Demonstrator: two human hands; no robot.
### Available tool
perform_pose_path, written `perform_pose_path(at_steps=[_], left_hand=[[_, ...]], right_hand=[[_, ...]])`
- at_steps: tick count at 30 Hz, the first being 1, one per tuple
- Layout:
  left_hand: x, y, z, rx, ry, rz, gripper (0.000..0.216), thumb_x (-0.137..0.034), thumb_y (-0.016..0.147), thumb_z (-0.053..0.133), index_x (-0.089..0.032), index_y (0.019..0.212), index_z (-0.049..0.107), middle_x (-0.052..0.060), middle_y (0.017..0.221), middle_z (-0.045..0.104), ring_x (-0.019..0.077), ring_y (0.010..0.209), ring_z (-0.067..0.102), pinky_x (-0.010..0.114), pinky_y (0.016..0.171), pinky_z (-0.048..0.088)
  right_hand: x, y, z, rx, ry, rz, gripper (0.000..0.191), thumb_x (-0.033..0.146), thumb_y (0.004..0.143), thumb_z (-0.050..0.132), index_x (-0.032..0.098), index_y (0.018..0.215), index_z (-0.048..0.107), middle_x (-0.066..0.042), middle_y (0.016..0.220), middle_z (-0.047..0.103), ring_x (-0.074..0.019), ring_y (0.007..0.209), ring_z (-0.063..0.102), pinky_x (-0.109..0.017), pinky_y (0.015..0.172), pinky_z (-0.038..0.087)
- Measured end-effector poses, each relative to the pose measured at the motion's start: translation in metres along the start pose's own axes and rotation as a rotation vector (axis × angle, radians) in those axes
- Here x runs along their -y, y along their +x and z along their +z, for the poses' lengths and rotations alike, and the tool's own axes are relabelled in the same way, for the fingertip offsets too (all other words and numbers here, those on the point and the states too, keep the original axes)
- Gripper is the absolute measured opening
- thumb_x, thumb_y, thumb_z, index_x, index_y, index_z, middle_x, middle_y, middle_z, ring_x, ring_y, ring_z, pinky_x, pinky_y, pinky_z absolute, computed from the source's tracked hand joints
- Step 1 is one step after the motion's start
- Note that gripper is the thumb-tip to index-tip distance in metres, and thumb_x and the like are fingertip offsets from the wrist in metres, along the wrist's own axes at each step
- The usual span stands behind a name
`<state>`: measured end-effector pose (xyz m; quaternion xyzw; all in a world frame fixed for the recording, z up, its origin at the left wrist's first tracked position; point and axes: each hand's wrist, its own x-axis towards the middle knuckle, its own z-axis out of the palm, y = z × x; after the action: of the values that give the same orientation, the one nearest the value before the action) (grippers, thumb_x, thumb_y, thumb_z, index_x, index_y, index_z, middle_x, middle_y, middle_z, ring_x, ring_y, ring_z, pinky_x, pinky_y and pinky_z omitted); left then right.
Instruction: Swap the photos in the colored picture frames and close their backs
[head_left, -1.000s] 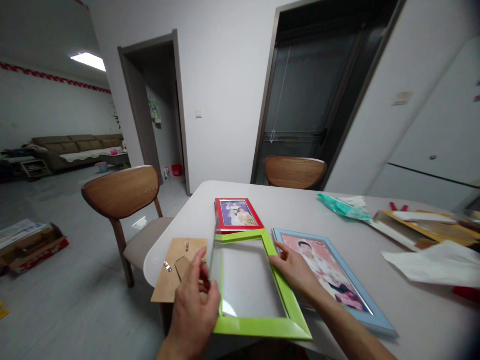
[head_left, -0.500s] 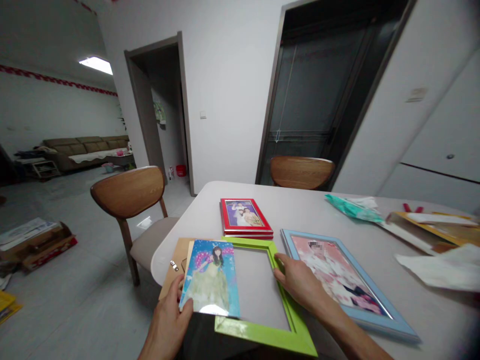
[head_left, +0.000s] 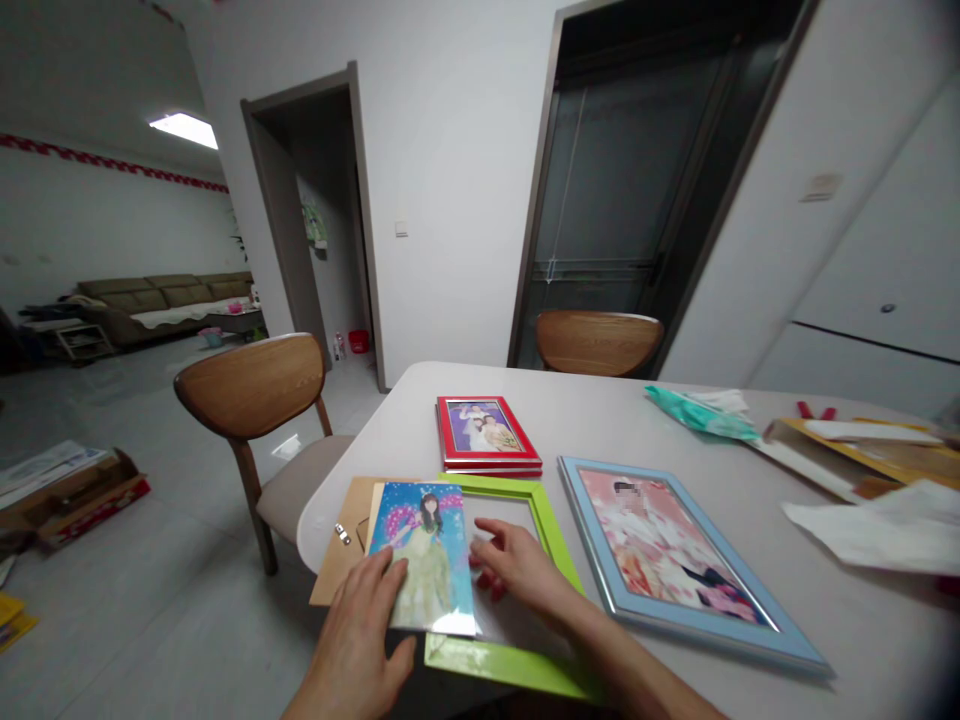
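A glossy photo (head_left: 439, 590) of a figure in a pale gown on a blue background lies over the left part of a green picture frame (head_left: 495, 663). Under the photo's left side, a brown backing board (head_left: 330, 575) with a metal hanger sticks out. My left hand (head_left: 364, 625) rests on the photo's left edge, fingers stretched out and thumb apart. Over the frame's opening, close to the photo's right edge, is my right hand (head_left: 517, 560), loosely bent with fingers apart and nothing visible in it. My right forearm hides the frame's lower right part.
Red picture frames (head_left: 448, 440) are stacked behind the green one. To the right lies a blue picture frame (head_left: 600, 550) with a photo in it. Farther right are a green-and-white wrapper (head_left: 697, 415), a yellow envelope (head_left: 900, 455) and white paper (head_left: 885, 530). A wooden chair (head_left: 255, 390) stands left of the table.
My right hand has let go of the green frame's right side and moved left toward the photo. My left hand has loosened its hold and now lies flatter on the photo.
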<state>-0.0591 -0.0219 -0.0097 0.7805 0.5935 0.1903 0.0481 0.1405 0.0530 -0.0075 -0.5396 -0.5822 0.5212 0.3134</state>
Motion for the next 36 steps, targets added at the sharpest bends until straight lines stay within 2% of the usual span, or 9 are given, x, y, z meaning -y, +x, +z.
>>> perform_pose_path(at_steps=[3,6,13,19,22,25,27,31,36], left_hand=[[-0.001,-0.001,0.008,0.023,0.048,0.051,0.059,-0.012,0.061,0.047,-0.016,0.119,0.041,0.011,0.13,0.037,0.0273,0.119,0.032,0.047,0.096,0.029],[-0.004,0.001,0.012,-0.019,0.096,0.09,0.063,-0.006,0.058,0.043,-0.016,0.121,0.039,0.012,0.129,0.038,0.0278,0.119,0.032,0.05,0.095,0.029],[-0.027,0.015,0.008,-0.294,0.041,0.233,0.07,0.001,0.06,0.036,-0.015,0.127,0.025,0.012,0.132,0.031,0.0236,0.123,0.023,0.046,0.096,0.03],[-0.044,0.029,-0.004,-0.47,-0.191,0.384,0.057,0.0,0.072,0.033,-0.019,0.125,0.03,0.01,0.128,0.039,0.0209,0.12,0.031,0.041,0.097,0.029],[-0.051,0.034,-0.008,-0.475,-0.538,0.211,0.04,-0.012,0.079,0.036,-0.018,0.119,0.041,0.009,0.119,0.05,0.0203,0.11,0.044,0.036,0.093,0.035],[-0.061,0.037,-0.005,-0.462,-0.93,-0.203,0.03,-0.026,0.08,0.04,-0.014,0.106,0.052,0.008,0.099,0.062,0.0211,0.094,0.056,0.034,0.085,0.042],[-0.069,0.037,0.003,-0.462,-1.185,-0.354,0.033,-0.031,0.078,0.044,-0.013,0.104,0.053,0.008,0.096,0.064,0.0216,0.094,0.056,0.033,0.085,0.041],[-0.085,0.032,0.022,-0.274,-1.499,-0.396,0.04,-0.031,0.076,0.043,-0.011,0.11,0.047,0.009,0.102,0.062,0.0221,0.099,0.053,0.032,0.085,0.041],[-0.077,0.031,0.025,-0.187,-1.242,-0.334,0.057,-0.02,0.068,0.042,-0.008,0.122,0.029,0.012,0.121,0.048,0.0203,0.111,0.044,0.031,0.091,0.037]], right_hand=[[0.006,0.009,0.016,0.11,0.249,0.067,0.025,0.022,0.062,0.045,0.011,0.082,0.055,0.003,0.047,0.05,-0.0082,0.033,0.043,-0.02,0.033,0.033],[0.019,0.007,0.023,0.065,0.311,0.047,0.007,0.019,0.059,0.044,0.014,0.061,0.049,0.006,0.042,0.045,-0.0054,0.032,0.039,-0.018,0.032,0.03],[0.063,-0.023,0.011,-0.032,0.454,-0.139,0.013,0.025,0.062,0.052,0.014,0.069,0.052,0.005,0.052,0.053,-0.0058,0.042,0.045,-0.017,0.039,0.036],[0.078,-0.039,-0.006,-0.024,0.59,-0.234,0.025,0.033,0.066,0.056,0.014,0.082,0.056,-0.001,0.071,0.059,-0.008,0.055,0.051,-0.02,0.05,0.042],[0.067,-0.04,-0.01,-0.011,0.624,-0.261,0.034,0.041,0.069,0.054,0.015,0.09,0.056,-0.005,0.082,0.059,-0.0103,0.064,0.054,-0.022,0.054,0.044],[0.042,-0.036,-0.01,-0.125,0.575,-0.088,0.039,0.043,0.067,0.056,0.014,0.093,0.054,-0.006,0.082,0.058,-0.0119,0.063,0.055,-0.024,0.052,0.044],[0.023,-0.032,-0.011,-0.177,0.565,0.038,0.038,0.042,0.066,0.057,0.015,0.092,0.053,-0.006,0.08,0.059,-0.0123,0.061,0.056,-0.025,0.052,0.045],[0.006,-0.026,-0.018,-0.196,0.632,-0.014,0.028,0.038,0.072,0.046,0.018,0.092,0.051,-0.007,0.087,0.062,-0.0153,0.07,0.059,-0.025,0.055,0.046],[0.01,-0.021,-0.042,-0.329,0.492,-0.062,0.038,0.024,0.069,0.037,0.017,0.106,0.045,-0.008,0.093,0.063,-0.0169,0.069,0.061,-0.023,0.048,0.044]])
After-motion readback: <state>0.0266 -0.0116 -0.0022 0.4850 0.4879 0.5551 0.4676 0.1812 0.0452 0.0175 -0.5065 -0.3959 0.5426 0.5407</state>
